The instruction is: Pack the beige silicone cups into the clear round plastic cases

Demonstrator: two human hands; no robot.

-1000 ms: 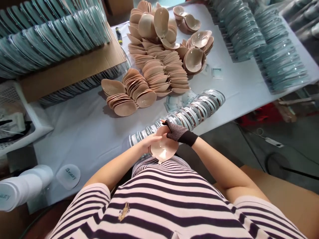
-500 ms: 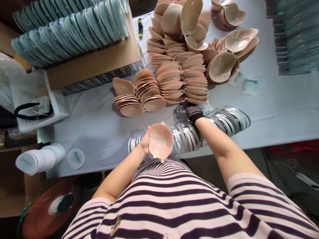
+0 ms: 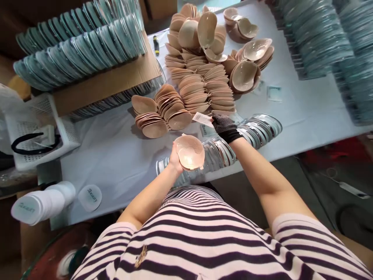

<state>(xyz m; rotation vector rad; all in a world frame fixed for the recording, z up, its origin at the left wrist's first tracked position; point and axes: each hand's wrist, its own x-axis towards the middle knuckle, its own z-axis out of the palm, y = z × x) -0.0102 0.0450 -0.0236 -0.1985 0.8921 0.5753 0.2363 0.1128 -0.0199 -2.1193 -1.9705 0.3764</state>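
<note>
My left hand (image 3: 176,158) is closed on the edge of a beige bra cup (image 3: 190,151), its shiny hollow side facing up and small tabs along its rim. My right hand (image 3: 223,125), in a dark dotted glove with bare fingertips, pinches a small white printed card (image 3: 203,119). Under that hand lie more printed cards (image 3: 207,130) on the table. A row of clear plastic cases (image 3: 259,130) runs along the table's front edge, partly behind my right wrist and the cup. Just beyond my hands stand stacks of beige bra cups (image 3: 194,91).
At the left a carton (image 3: 116,74) carries rows of clear cases (image 3: 78,46). A white basket (image 3: 68,124) and white round-edged inserts (image 3: 32,206) sit near the left edge. A yellow-black cutter (image 3: 156,45) lies at the back. More cases (image 3: 317,39) are stacked right.
My right hand has lifted a white card off the small pile. The left hand has tilted the bra cup slightly. The whole view has shifted a little.
</note>
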